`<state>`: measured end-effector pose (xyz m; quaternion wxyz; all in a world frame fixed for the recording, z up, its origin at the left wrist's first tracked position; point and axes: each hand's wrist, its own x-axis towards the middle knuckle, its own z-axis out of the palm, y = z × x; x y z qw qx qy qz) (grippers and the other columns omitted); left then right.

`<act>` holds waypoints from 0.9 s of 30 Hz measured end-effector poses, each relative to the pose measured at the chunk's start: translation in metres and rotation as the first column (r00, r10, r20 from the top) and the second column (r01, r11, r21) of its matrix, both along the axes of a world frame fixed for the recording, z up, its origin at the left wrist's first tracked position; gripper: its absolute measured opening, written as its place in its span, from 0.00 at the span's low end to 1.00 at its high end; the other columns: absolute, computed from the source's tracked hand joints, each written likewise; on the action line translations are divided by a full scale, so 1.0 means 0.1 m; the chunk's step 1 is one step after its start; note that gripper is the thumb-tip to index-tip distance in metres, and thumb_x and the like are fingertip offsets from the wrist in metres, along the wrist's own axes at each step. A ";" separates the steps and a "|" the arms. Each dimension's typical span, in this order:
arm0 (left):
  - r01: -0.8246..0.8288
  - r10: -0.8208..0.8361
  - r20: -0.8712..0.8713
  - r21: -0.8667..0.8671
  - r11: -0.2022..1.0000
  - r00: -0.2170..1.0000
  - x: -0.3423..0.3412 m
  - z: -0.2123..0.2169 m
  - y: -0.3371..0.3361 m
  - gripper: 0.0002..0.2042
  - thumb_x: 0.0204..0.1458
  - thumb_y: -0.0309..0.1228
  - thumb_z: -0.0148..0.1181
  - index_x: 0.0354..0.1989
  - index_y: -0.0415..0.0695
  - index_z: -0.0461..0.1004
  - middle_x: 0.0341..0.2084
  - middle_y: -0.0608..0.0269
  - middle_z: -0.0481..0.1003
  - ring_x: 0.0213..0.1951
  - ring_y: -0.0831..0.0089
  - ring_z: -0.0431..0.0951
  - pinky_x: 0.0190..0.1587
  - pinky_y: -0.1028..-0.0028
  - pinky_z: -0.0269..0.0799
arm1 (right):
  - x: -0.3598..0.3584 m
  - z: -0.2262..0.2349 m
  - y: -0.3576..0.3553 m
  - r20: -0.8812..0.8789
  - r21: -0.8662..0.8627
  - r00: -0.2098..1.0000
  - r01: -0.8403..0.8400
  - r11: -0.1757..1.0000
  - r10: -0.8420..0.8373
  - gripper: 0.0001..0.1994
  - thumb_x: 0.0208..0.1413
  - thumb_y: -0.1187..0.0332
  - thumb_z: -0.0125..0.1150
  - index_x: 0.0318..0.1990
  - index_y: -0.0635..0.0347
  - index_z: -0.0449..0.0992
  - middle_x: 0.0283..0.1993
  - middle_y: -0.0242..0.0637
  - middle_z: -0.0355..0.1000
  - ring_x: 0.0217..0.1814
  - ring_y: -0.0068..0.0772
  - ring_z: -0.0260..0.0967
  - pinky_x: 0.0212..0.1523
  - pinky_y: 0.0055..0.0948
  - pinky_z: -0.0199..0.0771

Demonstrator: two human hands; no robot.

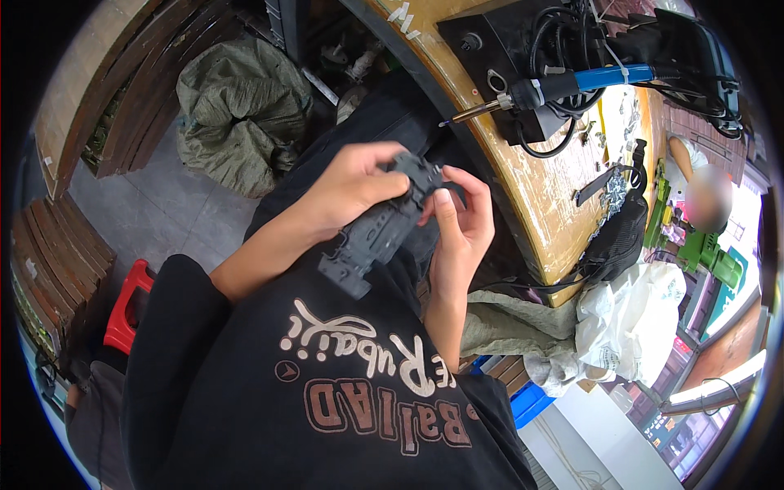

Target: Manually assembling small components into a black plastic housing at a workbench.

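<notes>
The left hand (356,186) covers some of the upper end of a dark grey moulded part (382,233), whose underside is out of sight. The right hand (463,222) has its fingertips partly hidden at that end; I cannot tell whether its grip pinches a piece or only touches. The left grip is closed on the part.

Long, blocky and ridged, with small holes, the part tilts in the air before the black shirt (245,367).

To the right, 1 blue-handled soldering iron (592,79) and black cables (563,37) block some of the worn wooden table (523,192). A greenish sack (237,106) sits on the floor (175,216); 1 person at the right rim is small.
</notes>
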<state>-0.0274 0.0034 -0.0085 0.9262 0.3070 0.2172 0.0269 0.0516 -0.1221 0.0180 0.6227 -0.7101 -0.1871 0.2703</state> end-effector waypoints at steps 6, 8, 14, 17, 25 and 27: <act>-0.216 0.251 -0.033 0.413 0.885 0.967 0.11 -0.08 0.11 0.04 0.43 0.21 0.52 0.28 0.36 0.68 0.13 0.74 0.66 0.16 0.91 0.61 0.15 0.85 0.53 | 0.00 0.07 -0.06 -0.517 0.033 0.822 -0.257 0.966 0.237 0.13 0.55 0.72 0.50 0.46 0.68 0.62 0.28 0.41 0.68 0.19 0.25 0.66 0.18 0.19 0.65; -0.201 0.249 -0.040 0.474 0.857 0.968 0.12 -0.05 0.14 0.04 0.42 0.21 0.52 0.28 0.36 0.67 0.13 0.72 0.66 0.16 0.91 0.61 0.16 0.84 0.54 | -0.04 0.10 -0.05 -0.561 0.052 0.778 -0.308 0.950 0.282 0.13 0.53 0.74 0.53 0.44 0.68 0.62 0.24 0.38 0.68 0.16 0.24 0.66 0.16 0.17 0.64; -0.194 0.238 -0.028 0.496 0.846 0.971 0.17 0.05 0.16 0.04 0.41 0.21 0.53 0.26 0.35 0.66 0.12 0.71 0.66 0.15 0.90 0.61 0.15 0.83 0.55 | -0.08 0.17 0.02 -0.535 -0.003 0.817 -0.259 0.966 0.217 0.12 0.51 0.76 0.55 0.42 0.68 0.63 0.22 0.35 0.67 0.16 0.24 0.66 0.15 0.17 0.63; -0.177 0.234 -0.050 0.507 0.843 0.971 0.19 0.07 0.16 0.04 0.41 0.21 0.53 0.25 0.35 0.66 0.12 0.70 0.66 0.15 0.90 0.61 0.15 0.83 0.55 | -0.06 0.15 0.01 -0.533 0.013 0.816 -0.254 0.967 0.222 0.12 0.51 0.76 0.55 0.42 0.68 0.63 0.22 0.36 0.67 0.16 0.24 0.66 0.15 0.17 0.63; -0.098 0.170 -0.077 0.563 0.821 0.983 0.22 0.08 0.17 0.06 0.42 0.22 0.52 0.30 0.35 0.67 0.12 0.70 0.67 0.15 0.90 0.62 0.15 0.84 0.54 | -0.06 0.14 -0.01 -0.534 0.020 0.823 -0.218 0.976 0.195 0.13 0.51 0.76 0.56 0.42 0.68 0.63 0.22 0.36 0.67 0.15 0.24 0.66 0.15 0.17 0.62; -0.144 0.206 -0.057 0.536 0.832 0.977 0.22 0.13 0.17 0.04 0.40 0.22 0.53 0.26 0.35 0.66 0.12 0.69 0.67 0.15 0.89 0.62 0.14 0.83 0.54 | -0.05 0.15 -0.01 -0.528 0.024 0.822 -0.235 0.972 0.212 0.13 0.51 0.76 0.56 0.42 0.68 0.63 0.22 0.36 0.68 0.16 0.23 0.66 0.15 0.17 0.62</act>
